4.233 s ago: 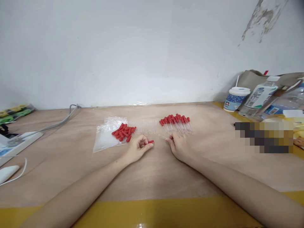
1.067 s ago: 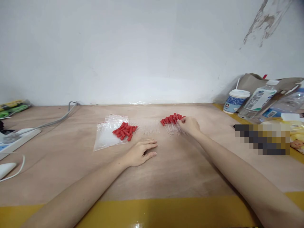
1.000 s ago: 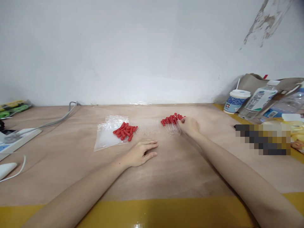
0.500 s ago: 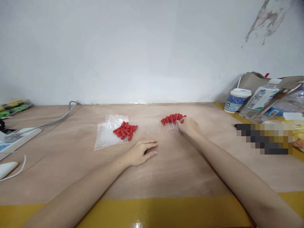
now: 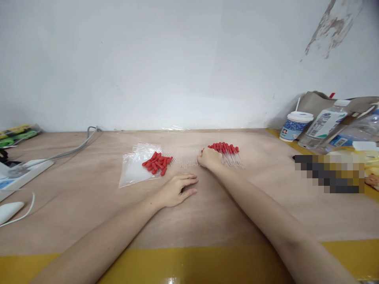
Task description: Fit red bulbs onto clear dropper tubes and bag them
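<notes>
My left hand [image 5: 178, 190] lies on the table with its fingers stretched out, holding nothing. Just beyond it, loose red rubber bulbs [image 5: 156, 162] are heaped partly on clear plastic zip bags [image 5: 132, 170]. A row of thin clear tubes [image 5: 188, 158] runs to the right of that heap. At the row's right end, my right hand [image 5: 209, 158] is closed with its fingers curled; what it grips is hidden. Droppers with red bulbs [image 5: 227, 150] lie side by side to its right, and the hand covers the leftmost ones.
At the right stand a paper cup [image 5: 296, 127] with a straw and a clear bottle [image 5: 324, 124], with bags behind. A power strip [image 5: 35, 167] with a grey cable [image 5: 79, 146] and a white mouse [image 5: 10, 211] are at the left. The wall closes off the back.
My right hand has moved left from the right end of the dropper row to its left end, beside the clear tubes. More red-bulbed droppers now show. My left hand has stayed put.
</notes>
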{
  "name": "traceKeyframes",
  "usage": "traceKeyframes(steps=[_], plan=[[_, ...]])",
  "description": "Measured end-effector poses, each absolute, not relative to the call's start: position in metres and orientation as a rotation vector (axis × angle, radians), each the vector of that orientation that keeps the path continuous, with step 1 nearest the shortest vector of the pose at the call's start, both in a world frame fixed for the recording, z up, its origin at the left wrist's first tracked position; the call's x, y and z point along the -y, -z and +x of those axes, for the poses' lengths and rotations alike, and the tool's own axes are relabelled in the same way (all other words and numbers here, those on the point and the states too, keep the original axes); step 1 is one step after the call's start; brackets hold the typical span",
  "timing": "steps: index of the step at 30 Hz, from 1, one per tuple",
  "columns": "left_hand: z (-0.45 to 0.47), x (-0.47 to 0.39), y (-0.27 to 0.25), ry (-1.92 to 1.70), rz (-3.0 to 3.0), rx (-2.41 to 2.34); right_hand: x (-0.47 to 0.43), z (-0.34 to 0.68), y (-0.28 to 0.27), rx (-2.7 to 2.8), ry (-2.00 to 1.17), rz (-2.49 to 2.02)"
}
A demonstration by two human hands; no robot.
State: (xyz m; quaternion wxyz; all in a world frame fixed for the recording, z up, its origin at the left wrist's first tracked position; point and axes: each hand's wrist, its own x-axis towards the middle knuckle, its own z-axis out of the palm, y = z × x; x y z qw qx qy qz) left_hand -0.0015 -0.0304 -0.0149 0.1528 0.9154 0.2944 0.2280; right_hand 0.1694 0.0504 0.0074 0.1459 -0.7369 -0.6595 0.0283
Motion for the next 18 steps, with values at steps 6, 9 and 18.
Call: traceKeyframes(steps=[6,9,18], plan=[[0.001,0.032,0.016,-0.699,2.693,-0.888,-0.062,0.162,-0.004,1.916,-0.114,-2.153],[-0.005,0.031,0.010,-0.787,2.858,-1.147,-0.055,0.160,-0.005,1.953,-0.077,-2.114],[-0.034,0.021,-0.005,-0.419,2.961,-2.078,-0.015,0.207,0.018,2.094,0.182,-1.513]])
